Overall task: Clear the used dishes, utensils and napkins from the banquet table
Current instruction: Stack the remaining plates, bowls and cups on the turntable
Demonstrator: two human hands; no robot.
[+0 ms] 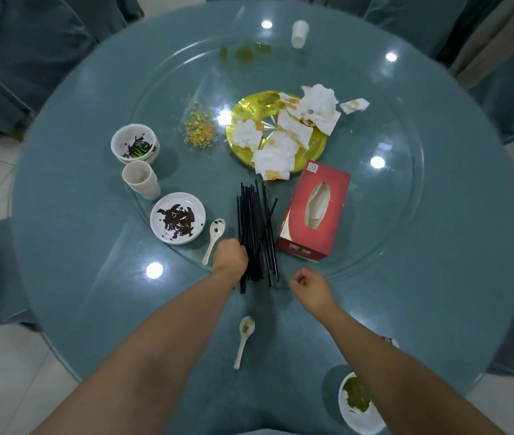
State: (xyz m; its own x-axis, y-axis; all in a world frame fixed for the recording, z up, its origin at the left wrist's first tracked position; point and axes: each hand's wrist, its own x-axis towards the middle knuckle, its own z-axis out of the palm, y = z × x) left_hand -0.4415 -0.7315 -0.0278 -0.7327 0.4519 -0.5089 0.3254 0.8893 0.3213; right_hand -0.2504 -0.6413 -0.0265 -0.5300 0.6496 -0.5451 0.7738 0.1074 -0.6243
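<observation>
Left hand (230,255) grips slender black chopsticks (255,227) on the glossy glass turntable (375,215); right hand (309,287) is an empty fist.

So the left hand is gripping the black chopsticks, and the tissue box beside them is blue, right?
Not quite: the tissue box is red, not blue, as the head view shows. The rest holds: the left hand grips the black chopsticks, with the box lying beside them.

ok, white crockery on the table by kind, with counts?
Spoons: 2, one beside the plate, one nearer the table edge
Plates with scraps: 2
Bowl stacks: 1
Cup stacks: 1
Lone cups: 1
Total: 7
</observation>
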